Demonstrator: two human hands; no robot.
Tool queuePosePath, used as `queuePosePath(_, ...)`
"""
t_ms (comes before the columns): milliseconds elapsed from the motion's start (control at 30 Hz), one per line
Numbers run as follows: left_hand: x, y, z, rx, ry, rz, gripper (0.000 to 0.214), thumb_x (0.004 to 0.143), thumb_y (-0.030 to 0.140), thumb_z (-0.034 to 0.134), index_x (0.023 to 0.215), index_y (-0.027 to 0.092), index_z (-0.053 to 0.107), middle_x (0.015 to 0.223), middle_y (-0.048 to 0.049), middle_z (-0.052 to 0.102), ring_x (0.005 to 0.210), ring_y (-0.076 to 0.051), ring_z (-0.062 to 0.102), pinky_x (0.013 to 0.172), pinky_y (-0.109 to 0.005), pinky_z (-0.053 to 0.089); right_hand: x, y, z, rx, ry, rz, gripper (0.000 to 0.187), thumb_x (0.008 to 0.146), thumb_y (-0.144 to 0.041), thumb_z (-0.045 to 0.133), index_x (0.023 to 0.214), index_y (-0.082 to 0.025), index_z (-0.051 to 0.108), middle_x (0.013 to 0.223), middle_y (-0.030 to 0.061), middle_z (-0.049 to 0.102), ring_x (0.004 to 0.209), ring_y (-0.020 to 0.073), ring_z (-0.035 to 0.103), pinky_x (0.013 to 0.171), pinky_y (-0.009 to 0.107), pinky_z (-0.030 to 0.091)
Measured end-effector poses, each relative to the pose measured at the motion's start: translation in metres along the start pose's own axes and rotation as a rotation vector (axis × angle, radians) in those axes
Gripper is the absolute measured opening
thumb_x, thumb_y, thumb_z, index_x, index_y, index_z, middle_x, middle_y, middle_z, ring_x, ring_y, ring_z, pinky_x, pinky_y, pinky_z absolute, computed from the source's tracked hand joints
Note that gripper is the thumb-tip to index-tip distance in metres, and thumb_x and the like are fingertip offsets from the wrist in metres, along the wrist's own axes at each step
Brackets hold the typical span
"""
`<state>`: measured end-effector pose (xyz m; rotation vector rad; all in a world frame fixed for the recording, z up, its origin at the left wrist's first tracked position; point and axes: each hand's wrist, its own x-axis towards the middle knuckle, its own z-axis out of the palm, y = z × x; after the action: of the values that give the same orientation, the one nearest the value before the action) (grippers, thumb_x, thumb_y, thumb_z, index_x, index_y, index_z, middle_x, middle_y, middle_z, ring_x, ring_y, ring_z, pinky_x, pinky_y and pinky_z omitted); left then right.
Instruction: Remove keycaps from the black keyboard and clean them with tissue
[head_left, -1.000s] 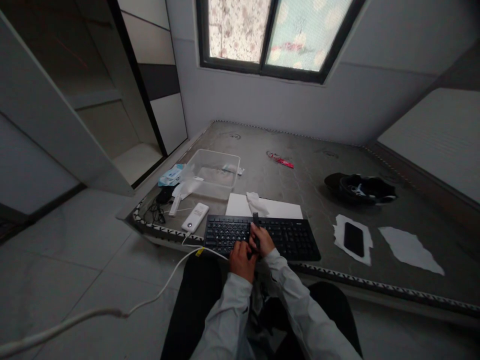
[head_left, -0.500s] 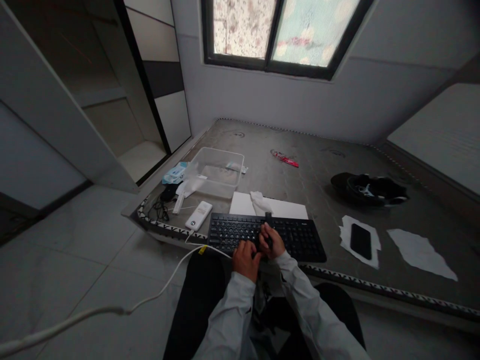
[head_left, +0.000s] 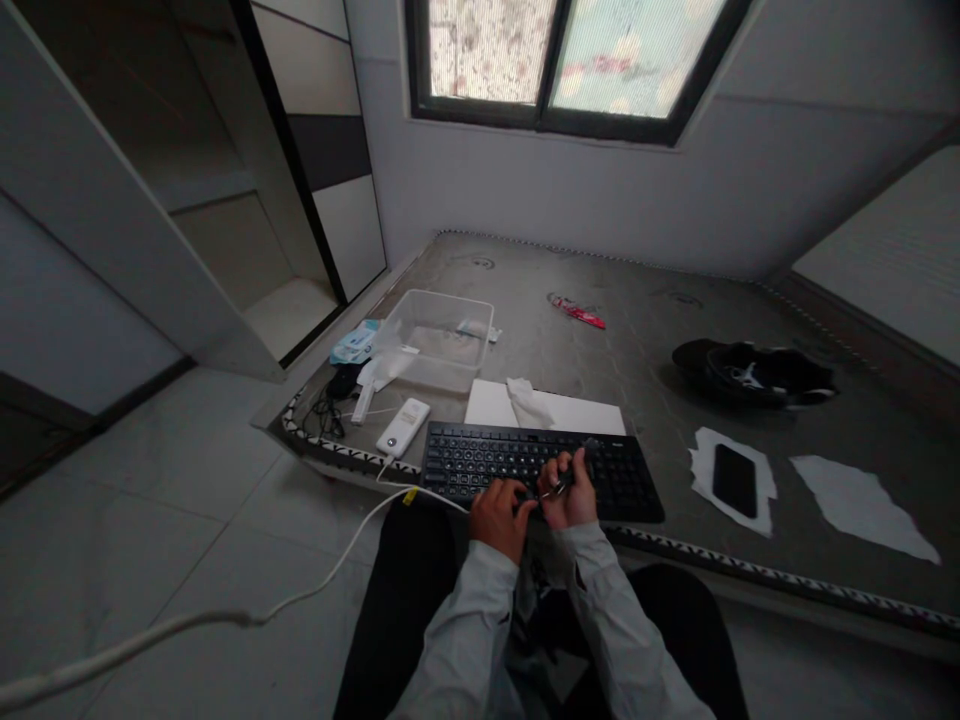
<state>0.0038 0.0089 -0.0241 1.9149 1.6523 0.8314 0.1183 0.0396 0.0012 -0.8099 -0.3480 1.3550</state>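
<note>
A black keyboard [head_left: 622,480] lies along the near edge of the grey mattress, across my lap. My right hand [head_left: 571,500] is closed around a small dark tool [head_left: 591,450], its far end showing above the fingers. A thin shiny part points left from my right fingers. My left hand [head_left: 499,515] rests at the keyboard's front edge. Its fingers are curled and the thumb reaches to the index finger; what lies between their tips is too small to make out. Behind the keyboard lie a white board [head_left: 585,415] and crumpled tissue [head_left: 529,402].
A clear plastic box [head_left: 442,375] stands at the back left, with a white power bank [head_left: 403,428] and a white cable [head_left: 330,570] nearby. On the right are a phone [head_left: 735,480] on paper, another paper sheet [head_left: 862,508] and a black cap [head_left: 757,375]. A red packet [head_left: 579,312] lies farther back.
My right hand has moved right and turned, tilting the tool's far end to the right. My left hand has shifted slightly right. The camera view has moved a little.
</note>
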Motion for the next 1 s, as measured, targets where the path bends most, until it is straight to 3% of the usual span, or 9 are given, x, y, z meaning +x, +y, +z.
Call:
queuePosePath(400,-0.002,-0.002,0.001,-0.011,0.012,0.008,0.016,0.076,0.028,0.067,0.090,0.025,0.060,0.079,0.0036,0.059,0.075,-0.013,0.056,0.070,-0.028,0.035,0.000,0.000,-0.005,-0.040,0.103,0.007,0.047,0.074,-0.060,0.058,0.059,-0.021,0.038,0.044,-0.0067,0.040,0.038,0.0079,0.034,0.040,0.023,0.026)
queuePosePath(600,0.000,-0.003,0.002,-0.015,0.005,0.007,0.016,0.074,0.025,0.068,0.088,0.024,0.060,0.079,0.0031,0.059,0.075,-0.013,0.056,0.070,-0.027,0.036,0.005,0.009,0.005,-0.108,0.186,0.032,0.048,0.071,-0.061,0.060,0.057,-0.020,0.040,0.041,-0.0060,0.043,0.037,0.0072,0.034,0.039,0.022,0.026)
queuePosePath(1000,0.000,0.000,-0.002,-0.006,-0.014,-0.004,0.018,0.073,0.020,0.068,0.090,0.023,0.061,0.081,0.0023,0.060,0.077,-0.014,0.057,0.070,-0.028,0.038,0.013,0.027,0.008,-0.217,0.281,-0.094,0.049,0.066,-0.063,0.064,0.057,-0.021,0.041,0.042,-0.0067,0.044,0.038,0.0076,0.039,0.040,0.024,0.030)
